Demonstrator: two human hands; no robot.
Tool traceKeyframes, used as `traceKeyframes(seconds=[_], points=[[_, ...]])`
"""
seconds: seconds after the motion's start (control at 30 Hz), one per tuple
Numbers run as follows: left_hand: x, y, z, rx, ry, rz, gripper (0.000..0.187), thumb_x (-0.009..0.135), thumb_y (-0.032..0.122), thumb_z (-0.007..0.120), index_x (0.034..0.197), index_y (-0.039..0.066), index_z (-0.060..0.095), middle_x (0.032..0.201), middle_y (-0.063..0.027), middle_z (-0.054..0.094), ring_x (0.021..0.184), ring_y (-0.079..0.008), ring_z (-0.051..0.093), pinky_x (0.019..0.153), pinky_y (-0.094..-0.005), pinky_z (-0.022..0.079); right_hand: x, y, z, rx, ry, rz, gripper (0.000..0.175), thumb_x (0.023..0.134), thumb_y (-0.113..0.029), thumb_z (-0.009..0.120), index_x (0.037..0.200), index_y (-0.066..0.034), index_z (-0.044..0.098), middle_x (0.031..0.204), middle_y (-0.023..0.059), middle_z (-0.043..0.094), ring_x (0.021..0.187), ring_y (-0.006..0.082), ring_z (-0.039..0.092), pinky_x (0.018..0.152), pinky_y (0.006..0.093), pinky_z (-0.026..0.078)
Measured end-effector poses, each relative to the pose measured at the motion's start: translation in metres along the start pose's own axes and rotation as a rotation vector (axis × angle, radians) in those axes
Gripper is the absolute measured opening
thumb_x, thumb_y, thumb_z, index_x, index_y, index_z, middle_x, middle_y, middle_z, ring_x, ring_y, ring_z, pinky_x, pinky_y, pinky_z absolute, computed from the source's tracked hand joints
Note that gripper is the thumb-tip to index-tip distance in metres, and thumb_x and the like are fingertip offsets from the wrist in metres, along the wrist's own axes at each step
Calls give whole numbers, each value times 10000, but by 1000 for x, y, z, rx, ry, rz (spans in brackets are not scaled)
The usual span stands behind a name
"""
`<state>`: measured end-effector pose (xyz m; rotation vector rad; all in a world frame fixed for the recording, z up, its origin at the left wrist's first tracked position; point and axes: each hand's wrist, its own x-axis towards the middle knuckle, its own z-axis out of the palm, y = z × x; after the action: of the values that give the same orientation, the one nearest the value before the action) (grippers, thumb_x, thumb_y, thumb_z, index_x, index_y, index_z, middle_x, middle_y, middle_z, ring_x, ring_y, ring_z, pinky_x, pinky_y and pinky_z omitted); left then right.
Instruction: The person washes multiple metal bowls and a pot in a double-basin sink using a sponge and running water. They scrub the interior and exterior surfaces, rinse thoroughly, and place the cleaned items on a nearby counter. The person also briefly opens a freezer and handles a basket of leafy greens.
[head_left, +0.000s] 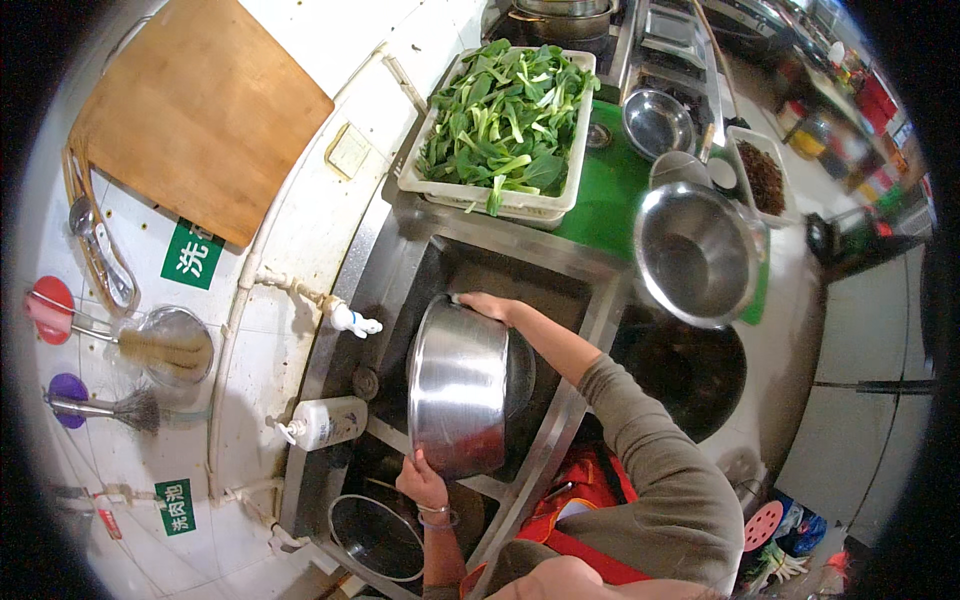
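A large stainless steel pot (459, 382) is tipped on its side over a metal sink basin (517, 259), and its mouth is turned away from view. My right hand (489, 306) grips the pot's rim at the upper end. At the lower end, my left hand (422, 481) holds the same rim, with bracelets on the wrist. Partly hidden behind the pot, a round dark metal vessel (523, 371) shows in the basin. Close to my left hand stands a clear round container (375, 536) with a pale rim.
A white tap (356, 322) juts from the wall beside a pump bottle (330, 424) on the sink ledge. Leafy greens (510, 120) heap in a white plastic basket (491, 196). A steel bowl (694, 255) stands right of the sink, above a dark wok (679, 367).
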<state>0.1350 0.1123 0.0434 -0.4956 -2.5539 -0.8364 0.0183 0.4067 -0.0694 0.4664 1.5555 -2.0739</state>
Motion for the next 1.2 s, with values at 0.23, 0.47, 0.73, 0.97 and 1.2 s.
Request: traceKeyframes(seconds=[0.23,0.47,0.73,0.97,1.2], points=[[-7,-1,8,-99,187,-177,446,889,300,387,678,-62,541,466,-109,437,384,-204,318,379,-342,246,-15,188,50,1033,-63,102,519,815,-471,378,1081,-49,521,1062,118,541,978,260,514,877,431,370],[-11,3,36,49,-180,-160,396,871,239,364,669,-50,544,500,-171,492,435,-322,493,404,-358,361,-74,189,181,779,-89,-137,528,824,-417,411,1188,-36,385,1170,122,426,1037,291,435,872,451,367],[-42,13,43,-135,172,-80,453,897,269,324,622,-49,493,459,-56,413,369,-167,347,370,-297,241,-70,130,143,1544,-72,159,488,833,-406,417,1134,-23,442,1103,126,474,1010,265,454,850,390,390],[-86,-19,37,-559,-11,-548,359,869,317,405,851,-36,473,696,-116,494,591,-209,422,557,-334,356,-47,142,77,1128,153,107,487,839,-420,396,1104,-17,468,1082,127,494,1004,259,462,851,372,388],[-1,-34,-1,-528,-62,-549,492,859,381,423,546,11,340,490,4,294,485,-98,242,436,-307,201,-26,128,-15,424,281,7,494,845,-433,376,1074,-11,494,1061,128,513,998,253,470,852,353,386]])
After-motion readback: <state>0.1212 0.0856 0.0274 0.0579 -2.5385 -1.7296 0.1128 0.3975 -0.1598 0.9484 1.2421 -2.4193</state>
